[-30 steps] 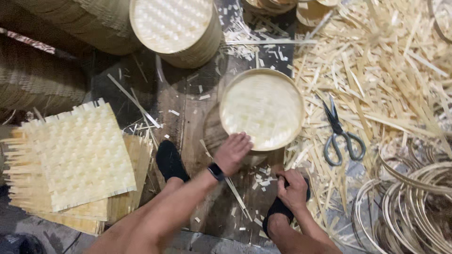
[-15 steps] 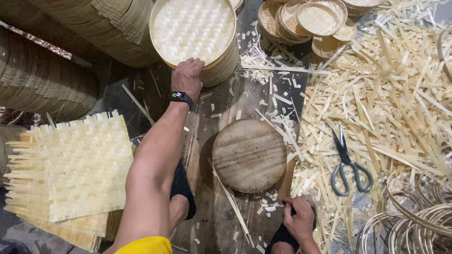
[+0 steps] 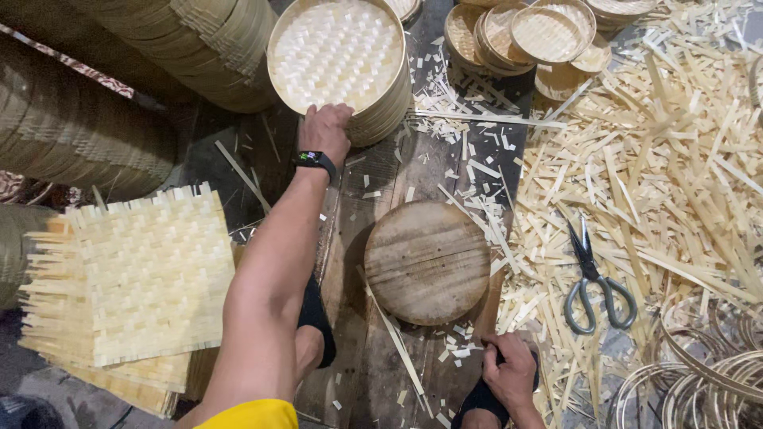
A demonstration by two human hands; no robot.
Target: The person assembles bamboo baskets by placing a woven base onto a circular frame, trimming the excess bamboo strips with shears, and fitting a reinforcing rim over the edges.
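Note:
My left hand (image 3: 324, 131), with a black watch on the wrist, reaches far forward and grips the near rim of a round woven bamboo tray (image 3: 338, 52). That tray lies on top of a stack of similar trays. Closer to me, a bare round wooden disc (image 3: 427, 260) lies on the wooden floor planks. My right hand (image 3: 513, 369) is low at the bottom edge, fingers curled over my dark-socked foot (image 3: 477, 401). My other dark-socked foot (image 3: 314, 318) shows beside my left forearm.
Grey-handled scissors (image 3: 592, 278) lie on a wide pile of bamboo strips (image 3: 675, 159) at right. Bamboo hoops (image 3: 699, 381) sit at bottom right. Square woven mats (image 3: 151, 270) are stacked at left. Tall tray stacks (image 3: 199, 40) and small round trays (image 3: 548, 32) stand at the back.
My left hand lifted the round woven tray off the wooden disc and carried it forward onto the far stack, leaving the disc bare. My right hand stayed on my foot.

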